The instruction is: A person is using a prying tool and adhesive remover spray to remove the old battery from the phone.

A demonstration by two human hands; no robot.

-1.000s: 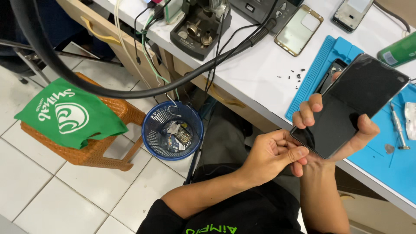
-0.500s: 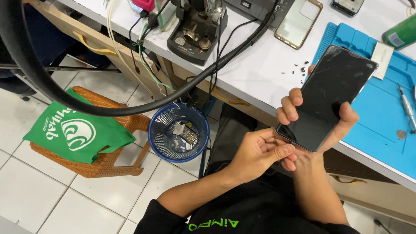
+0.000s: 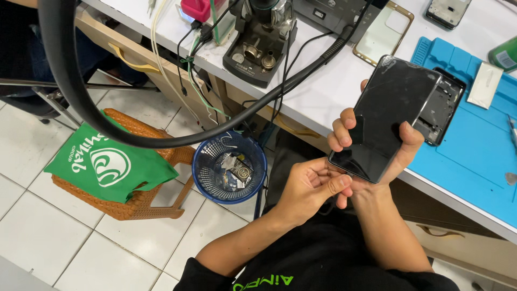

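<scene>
Hands up close now: our right hand has a dark smartphone clamped from behind, fingers showing along its left edge and thumb pressed on its right edge, glass facing us. We see fine cracks in the glass near the upper left corner. We're holding the phone in the air, tilted, over the front edge of the white work surface.

Our left hand is curled, thumb laid over bent fingers, touching the phone's lower corner. Whether it pinches anything small, we cannot tell.

Just behind the phone, a bare phone frame lies on the blue work mat, partly hidden by the screen. A clear phone case lies on the surface to the left of the mat, and a black soldering station sits further left with cables trailing off the edge. A thick black hose sweeps across our view.

Down on the tiled floor, a blue mesh waste basket holds scraps, right beside our left forearm. Left of it, a woven rattan stool carries a green cloth with a white round logo. We're wearing a black shirt.
</scene>
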